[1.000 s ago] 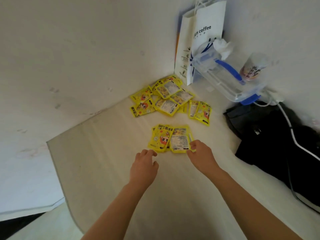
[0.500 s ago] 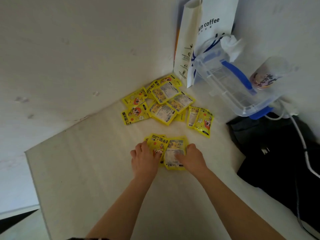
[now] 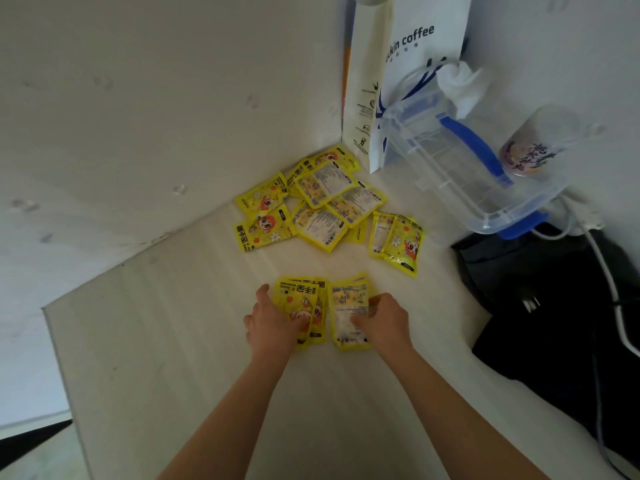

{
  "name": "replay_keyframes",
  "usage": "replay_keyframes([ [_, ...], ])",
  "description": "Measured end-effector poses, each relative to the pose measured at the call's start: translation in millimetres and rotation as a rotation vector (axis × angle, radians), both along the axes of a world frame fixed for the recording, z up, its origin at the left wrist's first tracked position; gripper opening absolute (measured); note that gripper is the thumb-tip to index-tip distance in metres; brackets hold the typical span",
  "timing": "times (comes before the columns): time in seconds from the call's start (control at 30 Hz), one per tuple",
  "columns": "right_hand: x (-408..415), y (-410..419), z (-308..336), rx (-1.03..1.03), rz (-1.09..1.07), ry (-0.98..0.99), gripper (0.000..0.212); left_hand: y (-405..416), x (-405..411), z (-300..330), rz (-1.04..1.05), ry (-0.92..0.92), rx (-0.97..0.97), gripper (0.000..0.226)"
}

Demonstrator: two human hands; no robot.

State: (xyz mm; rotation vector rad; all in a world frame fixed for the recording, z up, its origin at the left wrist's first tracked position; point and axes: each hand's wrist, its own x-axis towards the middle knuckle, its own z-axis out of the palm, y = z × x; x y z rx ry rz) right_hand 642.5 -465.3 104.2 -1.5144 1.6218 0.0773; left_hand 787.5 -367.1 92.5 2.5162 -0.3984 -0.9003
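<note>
Two small lots of yellow hand-warmer packets lie side by side on the pale tabletop [image 3: 180,358] in front of me. My left hand [image 3: 272,325] holds the left stack of packets [image 3: 304,296], fingers along its left edge and thumb on its printed face. My right hand [image 3: 382,322] grips the right packet [image 3: 348,303], which lies back side up, fingers curled over its right edge. A loose pile of several more yellow packets [image 3: 325,202] lies farther back in the corner, with two others [image 3: 398,240] just to its right.
A white paper coffee bag [image 3: 401,64] stands in the corner. A clear plastic box with blue handles [image 3: 450,174] leans beside it, next to a printed cup [image 3: 533,150]. A black bag [image 3: 554,306] and a white cable [image 3: 607,271] fill the right side. Walls close off the left and back.
Both hands moved forward onto the two near lots of packets and closed on them. The two lots now sit slightly apart, and the view has dipped closer.
</note>
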Motion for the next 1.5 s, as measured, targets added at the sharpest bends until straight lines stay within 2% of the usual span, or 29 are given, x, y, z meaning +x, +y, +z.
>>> replay_keyframes([
  [0.1,-12.0,0.8,-0.1,0.002,0.015,0.009,0.034,13.3,6.2,2.1,0.058,0.041,0.035,0.093],
  [0.17,-17.1,2.4,0.2,0.009,0.014,-0.014,0.032,21.5,7.7,3.3,0.060,0.046,0.044,0.087],
  [0.23,-21.1,4.2,2.1,0.003,0.019,-0.047,0.035,28.0,9.5,3.7,0.090,0.053,-0.007,0.074],
  [0.37,-27.9,2.3,12.0,-0.026,0.050,-0.076,0.031,35.2,16.4,10.0,0.116,0.039,-0.064,0.032],
  [0.47,-30.0,-5.6,21.3,-0.063,0.076,-0.103,0.026,36.1,21.5,16.0,0.124,0.081,-0.128,0.019],
  [0.63,-21.0,-23.5,35.5,-0.089,0.190,-0.127,0.020,27.3,23.8,22.3,0.074,0.200,-0.223,0.022],
  [0.73,-10.4,-31.0,35.2,-0.073,0.325,-0.107,0.011,19.8,23.9,23.4,-0.037,0.205,-0.198,0.022],
  [0.87,0.7,-32.3,17.5,-0.036,0.527,-0.005,0.021,12.9,25.4,18.5,-0.296,0.042,-0.003,0.026],
  [0.97,2.2,-28.4,4.6,-0.127,0.615,0.116,0.030,13.3,26.5,13.0,-0.415,-0.118,0.106,0.036],
  [1.1,0.4,-21.4,1.6,-0.193,0.659,0.165,0.039,16.3,26.7,8.6,-0.423,-0.150,0.089,0.049],
  [1.27,2.0,-15.3,-0.1,-0.145,0.671,0.138,0.057,17.9,26.1,7.2,-0.367,-0.094,0.069,0.056],
  [1.5,1.1,1.0,-2.5,-0.080,0.550,0.105,0.050,23.4,15.5,11.3,-0.235,-0.015,-0.021,0.054],
])
